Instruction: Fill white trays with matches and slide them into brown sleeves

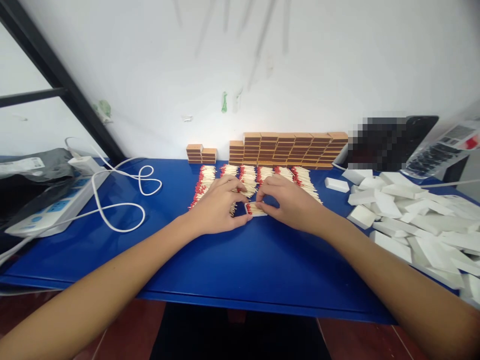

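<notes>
1. White and small, a matchbox tray [258, 215] is seen lying on the blue table [240, 270] between the two hands; its right end is covered by fingers.
2. Red-headed matches [255, 207] are contained in it, heads to the left; their number cannot be made out.
3. The left hand [225, 204] is half opened, its thumb set at the tray's near left corner and its fingers curved above; whether the tray is gripped cannot be told.
4. The right hand [287, 202] is curled, thumb and fingertips brought close together over the matches; whether any are pinched is hidden.
5. Loose matchsticks [247, 174] are laid in rows behind, partly masked by both hands.
6. Brown-sided matchboxes [288, 147] are stacked against the wall.
7. White pieces [416, 215] are heaped at the right, the heap partly covered by the right forearm.
8. A dark object [423, 132] is largely blurred out by pixelation.
9. At the left, a power strip [56, 205] is overlapped by a dark bag [48, 162], which is cut off by the frame.
</notes>
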Tool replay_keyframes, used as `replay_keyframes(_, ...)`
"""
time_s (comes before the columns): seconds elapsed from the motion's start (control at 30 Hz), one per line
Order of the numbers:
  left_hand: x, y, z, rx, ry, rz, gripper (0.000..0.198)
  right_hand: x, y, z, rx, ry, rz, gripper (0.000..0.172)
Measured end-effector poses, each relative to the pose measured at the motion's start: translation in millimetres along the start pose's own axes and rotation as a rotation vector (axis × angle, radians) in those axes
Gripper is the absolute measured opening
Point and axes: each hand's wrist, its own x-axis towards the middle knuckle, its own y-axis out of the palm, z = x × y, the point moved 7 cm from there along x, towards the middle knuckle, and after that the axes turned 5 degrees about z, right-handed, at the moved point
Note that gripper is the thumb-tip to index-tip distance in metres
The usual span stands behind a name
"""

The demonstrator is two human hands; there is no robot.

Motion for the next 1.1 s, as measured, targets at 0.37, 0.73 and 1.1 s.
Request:
replay_keyframes(0.37, 1, 1.5, 1, 0.002, -0.017, 0.018, 0.024, -3, -3, 6, 0.063, -0.084, -0.024, 0.018)
replay_keyframes(0.73, 1, 1.8, 1, -0.006, -0.005, -0.001, 0.023, -3, -3, 7, 0.091, -0.080, 0.029, 0.029)
replay_keyframes(1.1, -1, 0.2, 1, -0.013, 0.007, -0.004, 0.026, 0, -14, -8, 0.041, 0.059, -0.081, 0.017)
